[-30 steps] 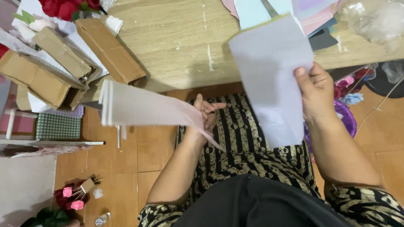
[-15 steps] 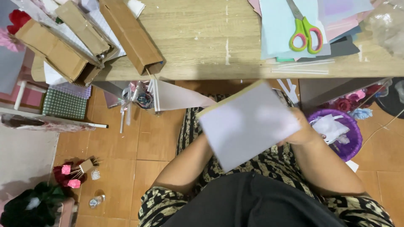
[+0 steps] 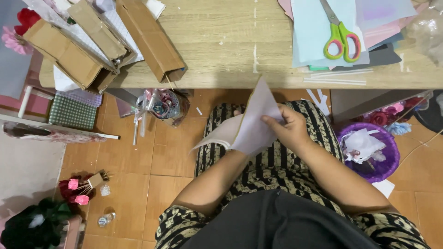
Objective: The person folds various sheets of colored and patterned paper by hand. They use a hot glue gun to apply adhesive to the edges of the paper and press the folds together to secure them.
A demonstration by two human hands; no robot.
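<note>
Both hands hold a pale paper sheet (image 3: 254,122) just below the wooden table (image 3: 221,50): right hand (image 3: 288,129) pinches it, left hand (image 3: 236,115) is mostly hidden behind. Orange tile floor (image 3: 134,157) lies under the table

Bright, even indoor light falls from above, with only a soft shadow under the wooden table (image 3: 221,50) edge and on the tiled floor (image 3: 134,166). No harsh glare. Focus is fairly sharp; wide-angle bending shows at the frame edges, and the moving paper sheet (image 3: 251,122) looks slightly soft
</note>
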